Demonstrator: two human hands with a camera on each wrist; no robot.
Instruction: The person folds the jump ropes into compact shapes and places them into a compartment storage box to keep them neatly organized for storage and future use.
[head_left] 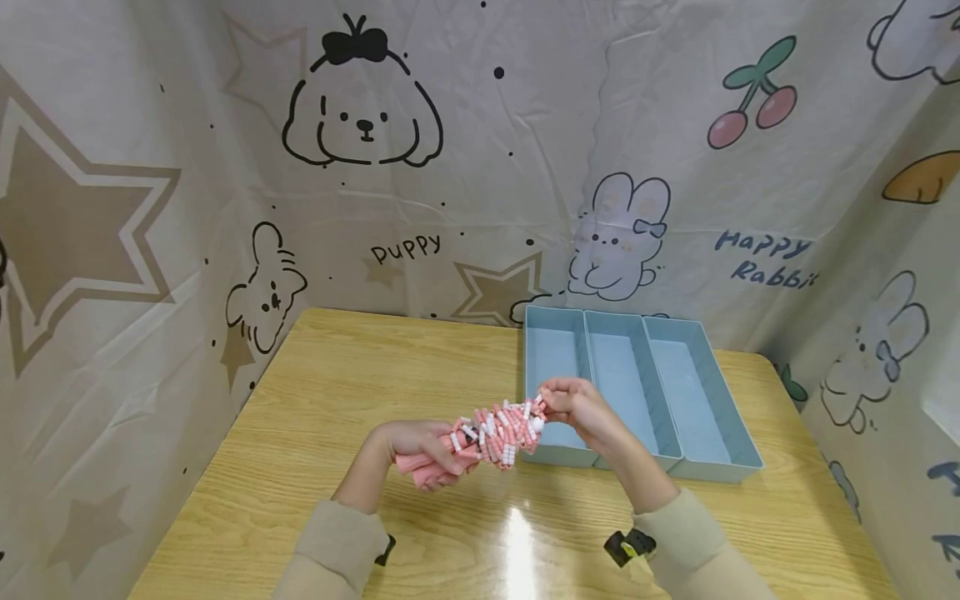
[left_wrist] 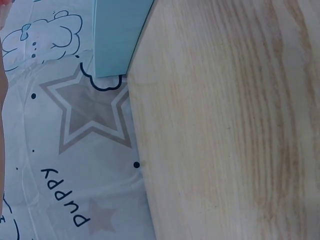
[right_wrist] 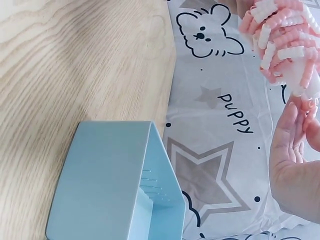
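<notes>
A bundled jump rope with pink and white beads hangs between my two hands in the head view. My left hand grips its pink handles at the left end. At the bundle's right end, the fingers and thumb of my right hand pinch the rope. The right wrist view shows the beads close up, wound in a thick bunch, above the pinching right hand. Only a sliver of skin shows at the left wrist view's left edge.
Right of the hands stands a light blue tray with three long compartments, partly behind my right hand. Under it all is a wooden table. A printed cloth hangs behind and along the sides.
</notes>
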